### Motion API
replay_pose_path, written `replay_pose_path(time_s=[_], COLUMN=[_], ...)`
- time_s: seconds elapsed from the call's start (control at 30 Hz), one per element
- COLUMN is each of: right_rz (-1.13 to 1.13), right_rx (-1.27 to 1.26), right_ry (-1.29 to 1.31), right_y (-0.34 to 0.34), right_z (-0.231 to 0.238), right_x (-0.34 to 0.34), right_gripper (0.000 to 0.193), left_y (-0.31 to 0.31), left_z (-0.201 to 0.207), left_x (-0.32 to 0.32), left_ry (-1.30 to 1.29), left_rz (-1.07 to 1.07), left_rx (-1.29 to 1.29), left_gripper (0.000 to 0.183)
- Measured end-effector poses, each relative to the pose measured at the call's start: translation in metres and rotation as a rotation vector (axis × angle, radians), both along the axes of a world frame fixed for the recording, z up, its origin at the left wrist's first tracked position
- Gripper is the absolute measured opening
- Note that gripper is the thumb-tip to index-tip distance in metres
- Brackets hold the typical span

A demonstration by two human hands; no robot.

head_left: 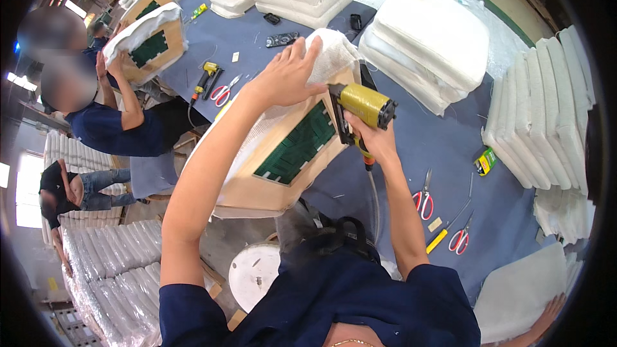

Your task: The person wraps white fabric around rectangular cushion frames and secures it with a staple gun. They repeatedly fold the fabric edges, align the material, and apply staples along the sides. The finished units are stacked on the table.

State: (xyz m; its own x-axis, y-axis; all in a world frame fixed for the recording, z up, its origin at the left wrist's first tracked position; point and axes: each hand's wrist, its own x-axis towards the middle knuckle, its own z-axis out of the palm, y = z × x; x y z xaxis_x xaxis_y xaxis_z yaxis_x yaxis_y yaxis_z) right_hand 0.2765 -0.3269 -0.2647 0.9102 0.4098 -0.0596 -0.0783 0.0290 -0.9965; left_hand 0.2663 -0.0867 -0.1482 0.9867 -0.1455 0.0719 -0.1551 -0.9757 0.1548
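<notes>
In the middle stands a tilted seat cushion with a wooden back board [247, 196], a dark green webbing panel [297, 148] in its opening and white fabric [335, 46] over its edge. My left hand [286, 78] lies on the fabric at the upper edge, fingers stretched and apart. A yellow and black staple gun [365, 104] is gripped in my right hand [374, 140], its nose against or very close to the board's upper right edge, near my left thumb. Its air hose [374, 193] hangs down beside my right forearm.
Scissors [424, 199], a yellow-handled tool [438, 240] and a small yellow-green box [485, 162] lie right on the blue table [398, 148]. White cushions [430, 32] are stacked behind. At left a co-worker [119, 128] handles another cushion [116, 48]. Another person's hand [551, 310] touches a pale panel lower right.
</notes>
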Motion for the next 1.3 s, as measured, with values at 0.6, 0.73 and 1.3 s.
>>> replay_pose_path(time_s=[0.6, 0.73, 1.3], right_rz=[-0.036, -0.044, 0.053], right_rx=[0.07, 0.192, 0.093], right_ry=[-0.129, -0.03, -0.154], right_y=[0.026, 0.018, 0.012], right_z=[0.004, 0.02, -0.004], right_x=[-0.029, -0.021, -0.014], right_gripper=[0.033, 0.035, 0.049], left_y=[-0.019, -0.02, -0.031], left_z=[-0.008, -0.011, -0.002], left_x=[-0.025, -0.029, -0.041], left_ry=[-0.14, -0.218, -0.147], left_rz=[0.22, 0.165, 0.133], left_rx=[0.046, 0.091, 0.142], left_gripper=[0.058, 0.064, 0.101])
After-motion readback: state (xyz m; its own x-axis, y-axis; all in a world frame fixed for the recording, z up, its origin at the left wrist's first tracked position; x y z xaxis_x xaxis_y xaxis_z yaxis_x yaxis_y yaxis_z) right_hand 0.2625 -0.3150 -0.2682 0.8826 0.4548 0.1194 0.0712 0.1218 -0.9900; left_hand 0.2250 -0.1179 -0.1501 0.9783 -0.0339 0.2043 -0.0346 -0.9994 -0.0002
